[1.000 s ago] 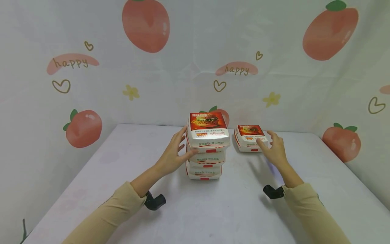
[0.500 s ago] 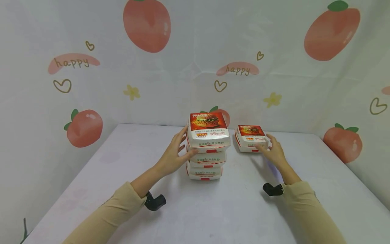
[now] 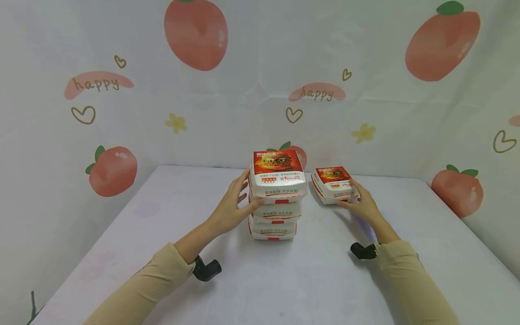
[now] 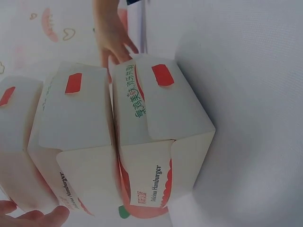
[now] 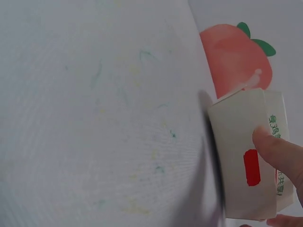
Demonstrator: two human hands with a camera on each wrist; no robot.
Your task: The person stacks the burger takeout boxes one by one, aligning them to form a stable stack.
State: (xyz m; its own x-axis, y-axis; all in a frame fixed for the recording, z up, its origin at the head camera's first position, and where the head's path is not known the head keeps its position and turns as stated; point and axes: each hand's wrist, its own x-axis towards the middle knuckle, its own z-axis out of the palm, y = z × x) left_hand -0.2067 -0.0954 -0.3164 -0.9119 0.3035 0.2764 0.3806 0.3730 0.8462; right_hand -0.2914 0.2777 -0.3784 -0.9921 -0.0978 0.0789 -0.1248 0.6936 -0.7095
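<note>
Three white hamburger boxes stand stacked mid-table. The top box (image 3: 278, 176) has a red burger picture on its lid, with the middle box (image 3: 282, 210) and bottom box (image 3: 274, 229) beneath. My left hand (image 3: 230, 208) rests against the stack's left side, fingers spread along the upper boxes and thumb at the front; its fingertips (image 4: 56, 216) show in the left wrist view. Farther right, my right hand (image 3: 364, 205) grips a separate hamburger box (image 3: 331, 180) by its right side. In the right wrist view its thumb (image 5: 279, 151) presses the front, above the red tab.
The boxes are on a white-covered table (image 3: 260, 289). Behind it hangs a white curtain (image 3: 243, 113) printed with red fruit, hearts and flowers. Black curved pieces stick out at the left cuff (image 3: 207, 269) and right cuff (image 3: 363, 251).
My right hand has closed round the separate box, its thumb sliding lower on the front. That box has turned and shifted slightly left. The left hand and stack stay in place.
</note>
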